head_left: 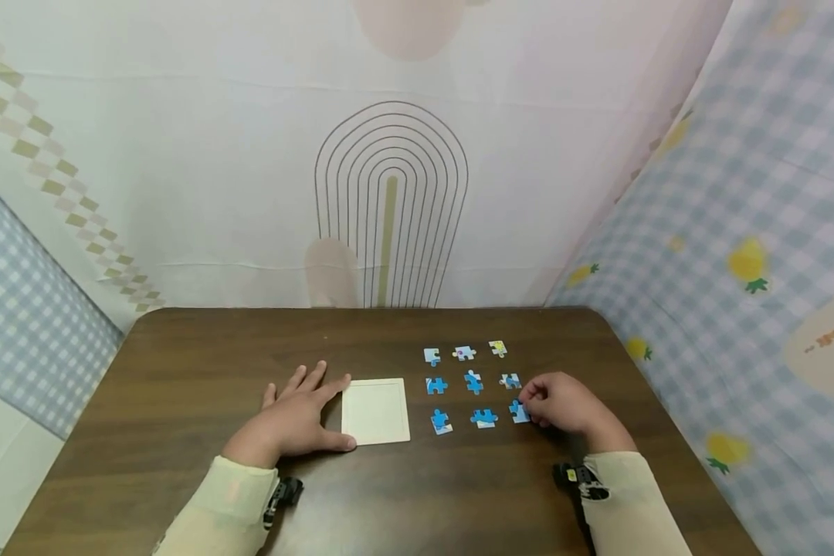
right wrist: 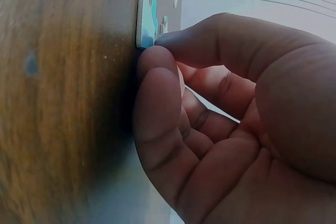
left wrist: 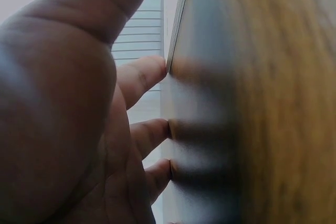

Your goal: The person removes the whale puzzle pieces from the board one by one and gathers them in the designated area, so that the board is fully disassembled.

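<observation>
My left hand lies spread on the table at the left side of a square cream puzzle tray. Its thumb and index fingertips touch the tray's left corners, while the other fingertips rest on the wood in the left wrist view. At the lower right of the laid-out pieces, my right hand pinches the edge of a blue and white jigsaw puzzle piece between thumb and index finger. The right wrist view shows this puzzle piece low over the tabletop, its near edge at the fingertips.
Several other jigsaw pieces lie in loose rows between tray and right hand, among them a yellowish corner piece and a blue piece. The brown wooden table meets a patterned cloth behind, with checked cloth at the right.
</observation>
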Demonstrator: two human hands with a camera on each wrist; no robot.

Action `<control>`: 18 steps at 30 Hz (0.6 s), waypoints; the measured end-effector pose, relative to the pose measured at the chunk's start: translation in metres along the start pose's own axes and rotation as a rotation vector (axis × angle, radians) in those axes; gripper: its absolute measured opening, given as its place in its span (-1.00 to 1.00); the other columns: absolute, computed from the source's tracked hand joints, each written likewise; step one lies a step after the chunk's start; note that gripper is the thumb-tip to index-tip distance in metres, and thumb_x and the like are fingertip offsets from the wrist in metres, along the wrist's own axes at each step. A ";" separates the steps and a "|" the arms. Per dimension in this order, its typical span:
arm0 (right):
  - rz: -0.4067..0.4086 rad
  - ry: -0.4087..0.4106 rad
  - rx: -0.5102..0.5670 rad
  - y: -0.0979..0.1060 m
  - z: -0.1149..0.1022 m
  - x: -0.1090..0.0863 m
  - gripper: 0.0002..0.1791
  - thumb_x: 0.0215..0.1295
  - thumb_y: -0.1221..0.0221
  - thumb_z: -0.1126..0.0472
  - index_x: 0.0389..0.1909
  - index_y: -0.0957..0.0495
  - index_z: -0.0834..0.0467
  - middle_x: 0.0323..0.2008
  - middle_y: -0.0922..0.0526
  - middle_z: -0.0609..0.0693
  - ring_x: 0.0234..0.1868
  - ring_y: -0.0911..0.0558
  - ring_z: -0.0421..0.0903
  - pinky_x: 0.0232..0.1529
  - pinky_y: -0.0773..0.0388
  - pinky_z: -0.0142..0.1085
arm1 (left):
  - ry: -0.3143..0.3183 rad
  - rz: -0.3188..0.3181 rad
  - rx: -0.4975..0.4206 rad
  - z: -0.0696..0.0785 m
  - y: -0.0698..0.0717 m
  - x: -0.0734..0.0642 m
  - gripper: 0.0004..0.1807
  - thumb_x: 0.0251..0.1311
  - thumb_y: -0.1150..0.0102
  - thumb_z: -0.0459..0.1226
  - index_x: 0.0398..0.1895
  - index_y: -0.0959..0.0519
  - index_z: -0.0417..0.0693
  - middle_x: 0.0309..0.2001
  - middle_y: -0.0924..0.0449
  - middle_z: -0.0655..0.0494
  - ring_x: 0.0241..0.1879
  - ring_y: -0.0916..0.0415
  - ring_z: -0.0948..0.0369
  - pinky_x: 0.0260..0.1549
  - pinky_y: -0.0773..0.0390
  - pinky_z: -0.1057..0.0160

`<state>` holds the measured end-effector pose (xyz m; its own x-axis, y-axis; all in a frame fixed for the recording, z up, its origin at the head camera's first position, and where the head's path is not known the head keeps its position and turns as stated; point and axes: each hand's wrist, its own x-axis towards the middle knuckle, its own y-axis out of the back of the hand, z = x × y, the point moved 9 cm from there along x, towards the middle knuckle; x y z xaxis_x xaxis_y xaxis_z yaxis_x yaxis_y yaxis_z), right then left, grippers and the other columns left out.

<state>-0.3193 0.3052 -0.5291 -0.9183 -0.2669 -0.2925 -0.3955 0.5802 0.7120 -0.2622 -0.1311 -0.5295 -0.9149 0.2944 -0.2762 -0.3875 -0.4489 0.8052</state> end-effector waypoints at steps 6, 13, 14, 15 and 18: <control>0.005 0.019 0.019 0.003 -0.004 0.002 -0.90 0.53 -0.28 0.32 -0.09 -0.76 0.21 -0.34 -0.73 0.01 -0.35 -0.69 -0.05 -0.29 -0.72 -0.18 | 0.012 0.010 -0.004 -0.002 0.001 0.002 0.27 0.08 -0.61 0.41 0.84 -0.22 0.38 0.88 0.19 -0.18 0.84 0.32 -0.38 0.54 0.34 -0.77; -0.015 0.024 0.039 -0.001 -0.012 0.002 -0.89 0.56 -0.35 0.21 -0.12 -0.71 0.19 -0.33 -0.73 0.05 -0.34 -0.70 -0.05 -0.31 -0.74 -0.19 | 0.016 0.015 0.013 -0.003 0.001 0.000 0.28 0.06 -0.62 0.41 0.84 -0.23 0.37 0.87 0.14 -0.20 0.83 0.26 -0.39 0.54 0.29 -0.78; -0.009 0.034 0.027 0.000 -0.015 0.002 -0.88 0.58 -0.35 0.18 -0.12 -0.71 0.17 -0.33 -0.73 0.04 -0.35 -0.70 -0.05 -0.32 -0.74 -0.19 | 0.015 0.017 0.011 -0.003 0.001 0.000 0.29 0.05 -0.63 0.41 0.84 -0.22 0.37 0.87 0.13 -0.22 0.83 0.26 -0.40 0.53 0.28 -0.79; 0.005 0.038 0.013 0.001 -0.018 0.002 -0.87 0.59 -0.35 0.16 -0.13 -0.71 0.14 -0.34 -0.73 0.03 -0.35 -0.69 -0.06 -0.32 -0.73 -0.20 | 0.013 0.019 0.008 -0.003 0.002 0.000 0.30 0.05 -0.63 0.41 0.84 -0.22 0.37 0.87 0.12 -0.23 0.82 0.25 -0.41 0.52 0.28 -0.80; 0.085 0.083 -0.058 0.008 -0.029 0.000 -0.88 0.62 -0.36 0.09 -0.12 -0.72 0.05 -0.34 -0.72 -0.04 -0.35 -0.66 -0.09 -0.32 -0.66 -0.23 | 0.014 0.029 0.003 -0.005 0.003 -0.001 0.31 0.04 -0.63 0.43 0.85 -0.20 0.38 0.86 0.09 -0.23 0.82 0.23 -0.41 0.52 0.27 -0.80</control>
